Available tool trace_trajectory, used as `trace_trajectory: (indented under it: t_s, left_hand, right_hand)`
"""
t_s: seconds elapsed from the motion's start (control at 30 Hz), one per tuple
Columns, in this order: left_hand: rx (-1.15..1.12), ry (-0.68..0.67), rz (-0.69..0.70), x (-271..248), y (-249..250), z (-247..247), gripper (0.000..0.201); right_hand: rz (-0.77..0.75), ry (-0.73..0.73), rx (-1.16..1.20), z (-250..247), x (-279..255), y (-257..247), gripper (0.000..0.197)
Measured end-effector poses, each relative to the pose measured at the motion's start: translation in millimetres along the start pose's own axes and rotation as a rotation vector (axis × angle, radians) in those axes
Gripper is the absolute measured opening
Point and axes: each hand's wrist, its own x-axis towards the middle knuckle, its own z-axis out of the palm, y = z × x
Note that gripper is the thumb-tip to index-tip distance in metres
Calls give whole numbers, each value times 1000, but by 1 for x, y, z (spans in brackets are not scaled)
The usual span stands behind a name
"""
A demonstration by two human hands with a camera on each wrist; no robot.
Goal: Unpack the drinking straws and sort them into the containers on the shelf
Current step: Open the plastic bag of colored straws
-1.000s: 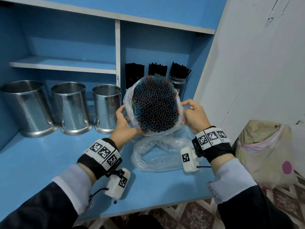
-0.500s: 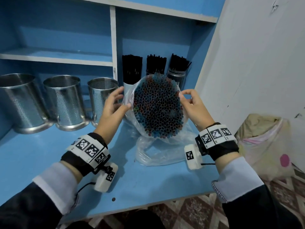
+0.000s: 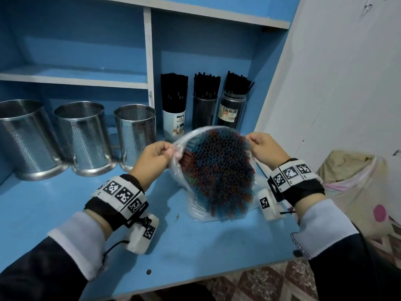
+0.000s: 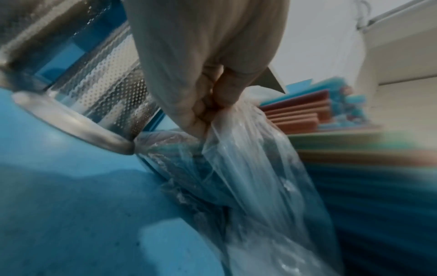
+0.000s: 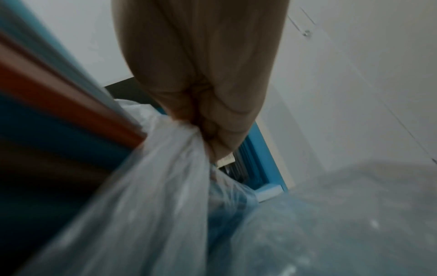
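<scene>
A fat bundle of red and blue drinking straws stands on end on the blue shelf board, inside a clear plastic bag. My left hand pinches the bag's rim on the left side, and my right hand pinches the rim on the right. In the left wrist view the fingers grip bunched plastic beside the straws. The right wrist view shows my hand clenched on the bag. Three perforated steel containers stand to the left.
Three holders of black straws stand at the back of the right bay. A vertical shelf divider rises between the bays. A white wall closes the right side. A filled cloth sack sits on the floor to the right.
Both hands moved from cupping the bundle's sides to pinching the bag's rim. The bundle has come lower and nearer the shelf board.
</scene>
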Motion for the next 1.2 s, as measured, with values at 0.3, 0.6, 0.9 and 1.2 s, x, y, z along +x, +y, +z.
trace_trajectory:
  t_s: [0.3,0.6,0.9,1.2]
  left_hand:
    - [-119,-94,-270,4,10,9,37]
    - [-29,-13,90,-11,21,9,17]
    - [436,-35,246,1,13,2,8]
    - [21,-264,-231,16,13,-3,37]
  right_hand:
    - [193,-282,404,4,-5,5,26]
    - [-88,-258,76,-20,-43,-18,39]
    - [-241,-108,-144,2,-27,-13,16]
    - [-158,-271,-194,13,-9,-19,19]
